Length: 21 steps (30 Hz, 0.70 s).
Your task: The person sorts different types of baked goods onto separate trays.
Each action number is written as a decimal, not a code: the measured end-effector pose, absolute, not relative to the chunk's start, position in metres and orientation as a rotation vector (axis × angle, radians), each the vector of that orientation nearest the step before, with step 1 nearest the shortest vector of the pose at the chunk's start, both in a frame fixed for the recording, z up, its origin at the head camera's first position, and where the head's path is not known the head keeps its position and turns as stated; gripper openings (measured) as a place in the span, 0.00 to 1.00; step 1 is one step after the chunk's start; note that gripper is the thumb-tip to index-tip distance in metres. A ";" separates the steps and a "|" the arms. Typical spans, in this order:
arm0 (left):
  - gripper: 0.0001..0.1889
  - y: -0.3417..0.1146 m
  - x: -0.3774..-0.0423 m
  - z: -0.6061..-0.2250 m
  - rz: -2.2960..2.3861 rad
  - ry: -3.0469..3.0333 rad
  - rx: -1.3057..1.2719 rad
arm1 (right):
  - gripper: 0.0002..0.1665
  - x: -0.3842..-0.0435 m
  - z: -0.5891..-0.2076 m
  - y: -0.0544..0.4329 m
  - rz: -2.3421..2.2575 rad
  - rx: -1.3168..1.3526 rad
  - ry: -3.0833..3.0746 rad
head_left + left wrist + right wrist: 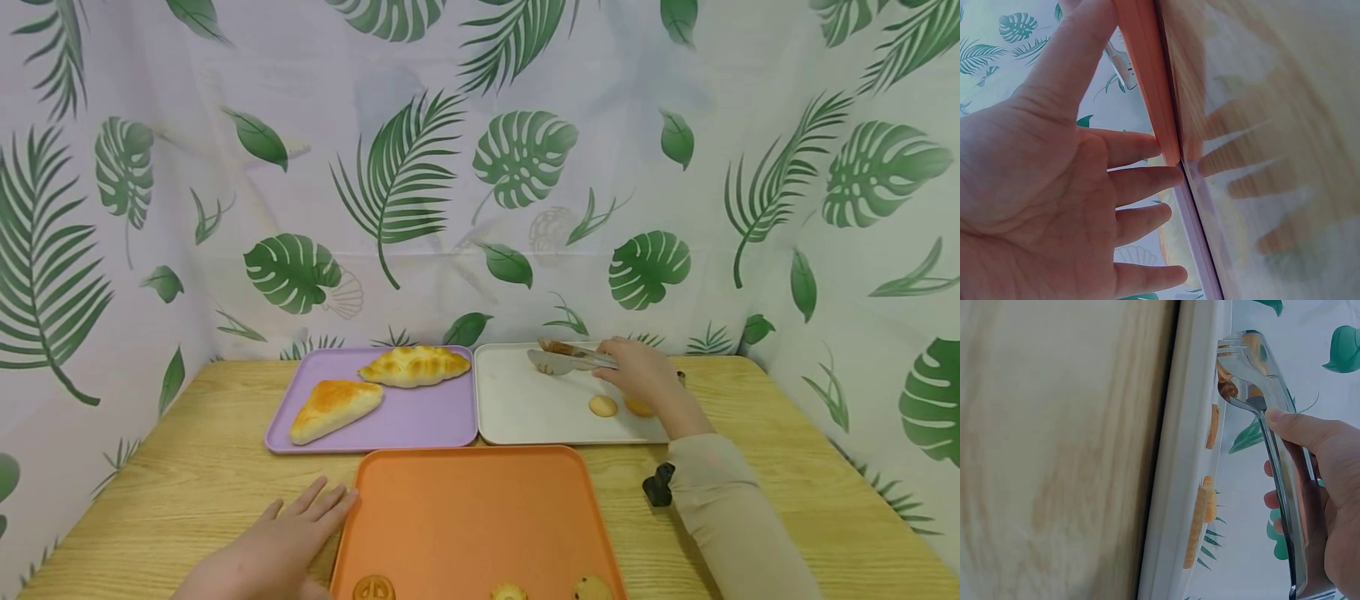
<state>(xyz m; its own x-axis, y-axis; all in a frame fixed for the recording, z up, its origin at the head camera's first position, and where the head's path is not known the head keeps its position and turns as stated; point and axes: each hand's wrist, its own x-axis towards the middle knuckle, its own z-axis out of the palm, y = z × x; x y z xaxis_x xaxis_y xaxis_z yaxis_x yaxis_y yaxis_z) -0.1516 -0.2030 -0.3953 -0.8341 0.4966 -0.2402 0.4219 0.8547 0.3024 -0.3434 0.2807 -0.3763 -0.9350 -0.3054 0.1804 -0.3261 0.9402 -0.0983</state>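
My right hand (641, 371) grips a pair of metal tongs (1291, 512) over the far part of the white tray (517, 412). A brown baked piece (1227, 389) shows at the tong heads; I cannot tell whether they clamp it. Nearer the wrist, two round cookies (602, 406) lie on that tray, one partly hidden by the hand. My left hand (281, 542) is spread beside the orange tray (480, 517), fingertips right at its left rim. In the left wrist view its fingers (1141, 185) are straight and the palm holds nothing.
Left of the white tray, a purple tray (427, 425) bears a triangular bread (333, 408) and a braided loaf (415, 367). Along the orange tray's near edge lie three cookies (373, 588). A small black object (659, 485) stands beside the right sleeve. Leaf-patterned cloth (420, 275) encloses the wooden table.
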 end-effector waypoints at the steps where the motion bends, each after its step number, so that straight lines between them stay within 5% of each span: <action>1: 0.60 -0.203 -0.152 -0.395 0.345 2.717 0.686 | 0.25 -0.344 -0.377 0.280 0.186 0.474 -2.938; 21: 0.59 -0.203 -0.152 -0.397 0.308 2.749 0.722 | 0.32 -0.339 -0.380 0.285 0.167 0.456 -2.934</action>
